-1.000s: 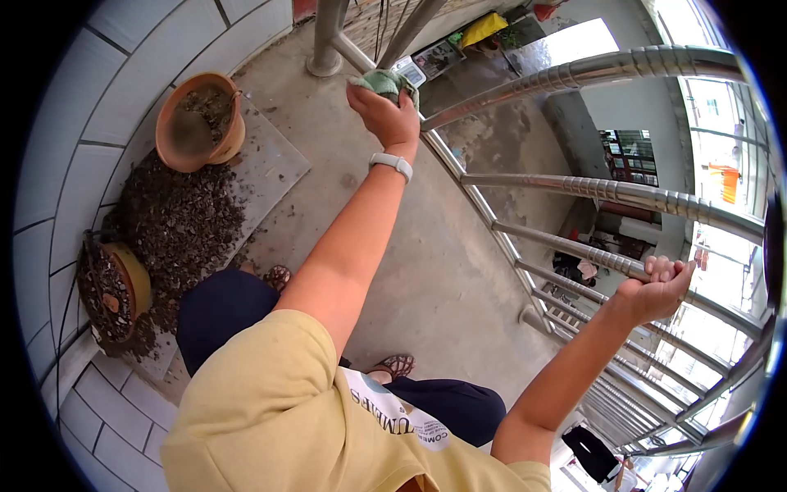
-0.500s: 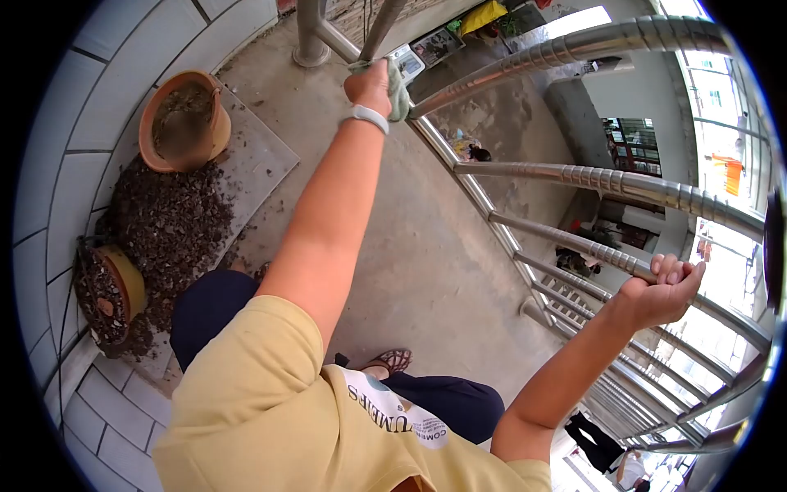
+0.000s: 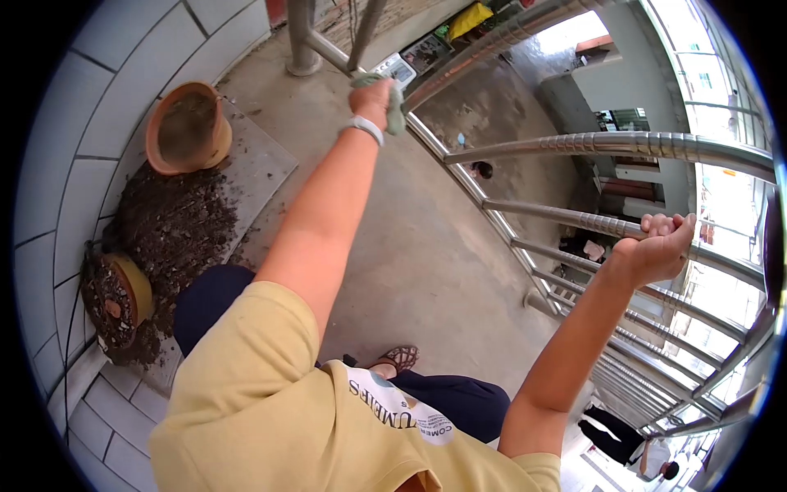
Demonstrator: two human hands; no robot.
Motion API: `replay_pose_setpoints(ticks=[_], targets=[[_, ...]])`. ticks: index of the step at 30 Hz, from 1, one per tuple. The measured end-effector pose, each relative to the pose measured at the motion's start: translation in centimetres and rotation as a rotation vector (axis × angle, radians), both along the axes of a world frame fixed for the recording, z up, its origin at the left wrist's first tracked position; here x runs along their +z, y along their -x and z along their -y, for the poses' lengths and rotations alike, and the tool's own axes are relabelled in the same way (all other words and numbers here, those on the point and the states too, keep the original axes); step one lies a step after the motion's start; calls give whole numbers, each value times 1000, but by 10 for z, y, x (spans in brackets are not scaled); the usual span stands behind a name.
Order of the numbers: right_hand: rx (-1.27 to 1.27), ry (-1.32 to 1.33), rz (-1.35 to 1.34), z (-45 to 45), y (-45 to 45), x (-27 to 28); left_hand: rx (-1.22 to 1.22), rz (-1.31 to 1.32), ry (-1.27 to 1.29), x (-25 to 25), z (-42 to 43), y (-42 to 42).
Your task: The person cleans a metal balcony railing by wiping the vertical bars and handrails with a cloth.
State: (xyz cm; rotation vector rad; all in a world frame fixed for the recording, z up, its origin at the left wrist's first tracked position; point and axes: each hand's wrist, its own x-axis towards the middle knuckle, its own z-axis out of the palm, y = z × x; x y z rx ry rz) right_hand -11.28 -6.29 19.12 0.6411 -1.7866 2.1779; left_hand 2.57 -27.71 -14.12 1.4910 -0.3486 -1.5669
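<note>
My left hand [image 3: 373, 98], with a white band at the wrist, is closed on a green cloth [image 3: 396, 111]. The cloth is at the bottom rail of the metal railing [image 3: 426, 137], near the foot of a bar. My right hand [image 3: 660, 244] is wrapped round one of the railing's bars [image 3: 574, 217] at the right. The cloth hides some of my left fingers.
A terracotta pot [image 3: 220, 141] and a yellow pot [image 3: 135, 287] stand by the tiled wall [image 3: 90, 107] at the left, with dark soil [image 3: 176, 221] spilled between them. Beyond the railing, a person in black trousers [image 3: 611, 435] is at the lower right and a yellow object [image 3: 470, 20] at the top.
My left hand has shifted left with the cloth, which now hangs beside the fingers. My right hand still grips its bar. The view has tilted, and the person at the lower right shows more fully.
</note>
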Motion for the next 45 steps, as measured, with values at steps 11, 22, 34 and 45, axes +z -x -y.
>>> replay_pose_setpoints(ticks=[11, 22, 34, 45], targets=[[53, -15, 25, -3, 0, 2, -246, -572, -57, 12, -45, -13], [133, -39, 34, -6, 1, 3, 62, -905, 43, -16, -17, -12], [82, -30, -24, -3, 3, -2, 465, -707, -122, -91, 59, -33], [59, -41, -22, -3, 4, 0, 163, -626, 70, 9, -57, -5]])
